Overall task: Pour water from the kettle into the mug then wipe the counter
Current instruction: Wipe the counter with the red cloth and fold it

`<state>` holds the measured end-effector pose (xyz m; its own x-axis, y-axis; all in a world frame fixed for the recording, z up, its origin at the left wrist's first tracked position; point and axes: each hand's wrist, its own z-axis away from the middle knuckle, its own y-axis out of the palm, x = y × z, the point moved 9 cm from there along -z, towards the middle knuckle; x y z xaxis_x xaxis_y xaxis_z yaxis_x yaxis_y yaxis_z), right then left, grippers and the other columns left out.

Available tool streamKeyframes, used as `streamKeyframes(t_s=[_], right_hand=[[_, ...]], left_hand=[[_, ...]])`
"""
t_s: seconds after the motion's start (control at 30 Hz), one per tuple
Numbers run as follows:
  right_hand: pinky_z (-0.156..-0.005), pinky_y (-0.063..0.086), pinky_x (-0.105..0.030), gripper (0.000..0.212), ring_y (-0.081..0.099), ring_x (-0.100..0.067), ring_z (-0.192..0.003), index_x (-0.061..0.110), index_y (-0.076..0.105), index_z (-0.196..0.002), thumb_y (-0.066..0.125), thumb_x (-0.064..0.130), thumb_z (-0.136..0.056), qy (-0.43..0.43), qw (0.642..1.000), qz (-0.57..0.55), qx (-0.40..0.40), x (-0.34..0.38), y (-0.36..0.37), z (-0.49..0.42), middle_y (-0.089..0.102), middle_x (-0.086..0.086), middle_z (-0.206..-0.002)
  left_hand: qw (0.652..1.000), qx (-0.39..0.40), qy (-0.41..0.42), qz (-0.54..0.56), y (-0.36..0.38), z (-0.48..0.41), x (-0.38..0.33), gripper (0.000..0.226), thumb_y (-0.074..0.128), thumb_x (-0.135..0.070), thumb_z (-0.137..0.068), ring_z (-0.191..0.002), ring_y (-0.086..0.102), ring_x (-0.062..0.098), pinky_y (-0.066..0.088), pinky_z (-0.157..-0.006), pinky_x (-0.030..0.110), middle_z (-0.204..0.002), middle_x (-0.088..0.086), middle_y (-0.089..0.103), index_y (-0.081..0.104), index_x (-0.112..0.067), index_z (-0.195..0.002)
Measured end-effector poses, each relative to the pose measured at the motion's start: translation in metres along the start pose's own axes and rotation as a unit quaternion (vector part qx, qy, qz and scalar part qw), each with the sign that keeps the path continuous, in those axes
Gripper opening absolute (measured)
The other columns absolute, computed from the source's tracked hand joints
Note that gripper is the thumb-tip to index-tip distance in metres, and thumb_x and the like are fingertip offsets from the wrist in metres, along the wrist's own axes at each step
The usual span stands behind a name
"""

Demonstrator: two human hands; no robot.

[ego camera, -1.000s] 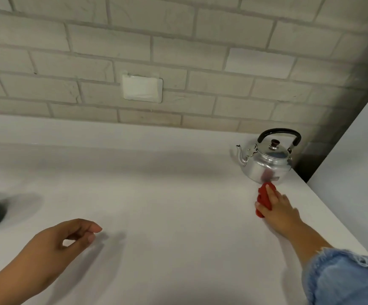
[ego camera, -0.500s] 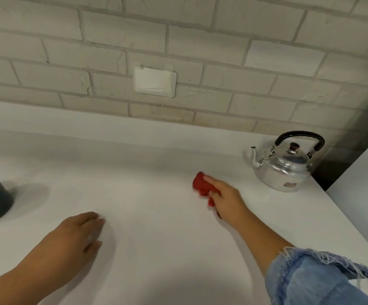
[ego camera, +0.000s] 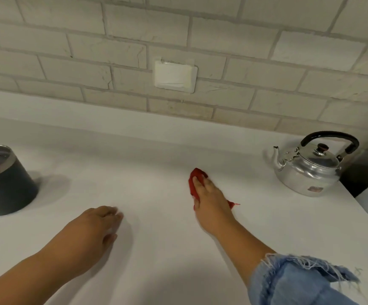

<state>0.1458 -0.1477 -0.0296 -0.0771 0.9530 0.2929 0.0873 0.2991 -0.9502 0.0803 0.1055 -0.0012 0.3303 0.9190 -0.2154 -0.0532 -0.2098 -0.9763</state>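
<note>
A red cloth [ego camera: 195,183] lies bunched on the white counter [ego camera: 156,164], roughly mid-scene, pressed flat beneath the person's right hand [ego camera: 209,198]; the palm and fingers lie over it with the fingers spread forward, so the cloth shows at the far-left of the fingertips and as a small corner at the right of the wrist. The left hand [ego camera: 92,232] rests palm-down on the counter nearer and to the left, fingers loosely extended and holding nothing. A frayed denim sleeve [ego camera: 299,280] covers the right forearm at the near right. The shiny metal kettle [ego camera: 308,170] stands upright at the far right, near the counter's right edge, spout pointing left, black handle raised, well apart from the cloth. The dark mug [ego camera: 4,183], with a metal rim, stands at the far left, with liquid visible inside. Behind runs a pale brick wall [ego camera: 266,62] with a white wall plate [ego camera: 175,77].
</note>
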Motion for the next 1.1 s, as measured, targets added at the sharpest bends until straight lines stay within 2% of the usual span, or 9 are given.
streamKeyframes(t_s=[0.2, 0.27, 0.37, 0.47, 0.67, 0.73, 0.83, 0.97, 1.1], right_hand=[[-0.113, 0.021, -0.021, 0.054, 0.032, -0.01, -0.136, 0.031, 0.034, -0.144, 0.045, 0.012, -0.094, -0.107, 0.98, -0.155, 0.065, 0.068, 0.014, 0.041, 0.03, 0.003, -0.153], [-0.085, 0.046, -0.015, 0.056, 0.055, 0.003, -0.111, 0.036, 0.048, -0.133, 0.043, -0.002, -0.092, -0.095, 0.929, -0.339, 0.117, 0.079, 0.01, 0.051, 0.051, 0.014, -0.134], [-0.039, 0.046, -0.024, 0.066, 0.059, -0.005, -0.06, 0.053, 0.055, -0.113, 0.038, -0.007, -0.09, -0.004, 0.876, -0.479, 0.054, 0.054, -0.016, 0.037, 0.067, 0.017, -0.092], [-0.031, 0.042, -0.02, 0.057, 0.053, -0.008, -0.047, 0.05, 0.053, -0.122, 0.04, 0.002, -0.095, 0.065, 0.877, -0.473, -0.056, 0.0, -0.055, 0.009, 0.062, 0.013, -0.08], [-0.047, 0.057, -0.038, 0.045, 0.061, -0.019, -0.07, 0.023, 0.042, -0.137, 0.041, 0.008, -0.094, 0.205, 0.928, -0.288, -0.116, -0.128, -0.083, -0.035, 0.062, -0.006, -0.11], [-0.073, 0.058, -0.052, 0.048, 0.063, -0.035, -0.094, 0.016, 0.035, -0.139, 0.045, 0.011, -0.091, 0.251, 0.938, -0.236, -0.047, -0.151, -0.059, -0.04, 0.053, -0.016, -0.126], [-0.112, 0.027, -0.052, 0.064, 0.025, -0.035, -0.139, 0.017, 0.016, -0.149, 0.043, 0.031, -0.093, 0.269, 0.962, -0.047, 0.015, -0.157, -0.039, -0.053, 0.019, -0.013, -0.156], [-0.117, 0.014, -0.045, 0.064, 0.009, -0.031, -0.145, 0.019, 0.005, -0.151, 0.031, 0.041, -0.097, 0.215, 0.975, 0.032, 0.041, -0.11, -0.028, -0.084, 0.005, -0.013, -0.159], [-0.116, 0.016, -0.04, 0.058, 0.018, -0.03, -0.142, 0.022, 0.015, -0.15, 0.035, 0.035, -0.097, 0.03, 0.997, 0.022, 0.063, -0.001, 0.002, -0.1, 0.012, -0.011, -0.159]], left_hand=[[1.0, 0.0, 0.002, 0.001, 0.0, 0.002, 0.001, 0.048, 0.044, -0.035, -0.093, -0.133, 0.036, 0.007, 0.031, -0.103, 0.016, -0.15, -0.016, 0.03, 0.036, -0.036, -0.14], [1.0, 0.001, 0.002, 0.003, 0.001, 0.003, 0.002, 0.049, 0.045, -0.035, -0.093, -0.133, 0.035, 0.008, 0.03, -0.104, 0.017, -0.15, -0.016, 0.03, 0.035, -0.036, -0.14], [1.0, 0.001, -0.001, 0.009, 0.001, 0.003, 0.004, 0.049, 0.045, -0.035, -0.092, -0.134, 0.034, 0.008, 0.029, -0.104, 0.017, -0.151, -0.016, 0.029, 0.035, -0.035, -0.14], [1.0, 0.001, -0.002, 0.011, 0.002, 0.004, 0.004, 0.05, 0.045, -0.035, -0.093, -0.135, 0.033, 0.008, 0.028, -0.104, 0.017, -0.152, -0.015, 0.028, 0.034, -0.035, -0.141], [1.0, -0.003, 0.006, 0.005, 0.001, 0.005, 0.004, 0.05, 0.04, -0.038, -0.094, -0.135, 0.03, 0.005, 0.027, -0.106, 0.016, -0.152, -0.018, 0.025, 0.03, -0.037, -0.142], [1.0, -0.007, 0.007, 0.005, 0.001, 0.004, 0.005, 0.05, 0.04, -0.039, -0.093, -0.134, 0.031, 0.004, 0.028, -0.104, 0.015, -0.151, -0.019, 0.026, 0.029, -0.038, -0.142], [1.0, -0.011, 0.008, 0.002, 0.002, 0.004, 0.005, 0.05, 0.039, -0.04, -0.093, -0.134, 0.031, 0.002, 0.028, -0.103, 0.014, -0.15, -0.021, 0.026, 0.028, -0.04, -0.142], [1.0, -0.01, 0.006, 0.011, 0.0, 0.004, 0.007, 0.05, 0.043, -0.041, -0.091, -0.132, 0.034, 0.003, 0.03, -0.101, 0.014, -0.149, -0.022, 0.029, 0.032, -0.041, -0.14], [0.999, -0.015, 0.002, 0.031, -0.002, 0.005, 0.009, 0.05, 0.046, -0.039, -0.091, -0.131, 0.034, 0.002, 0.031, -0.1, 0.015, -0.148, -0.023, 0.03, 0.034, -0.041, -0.139]])
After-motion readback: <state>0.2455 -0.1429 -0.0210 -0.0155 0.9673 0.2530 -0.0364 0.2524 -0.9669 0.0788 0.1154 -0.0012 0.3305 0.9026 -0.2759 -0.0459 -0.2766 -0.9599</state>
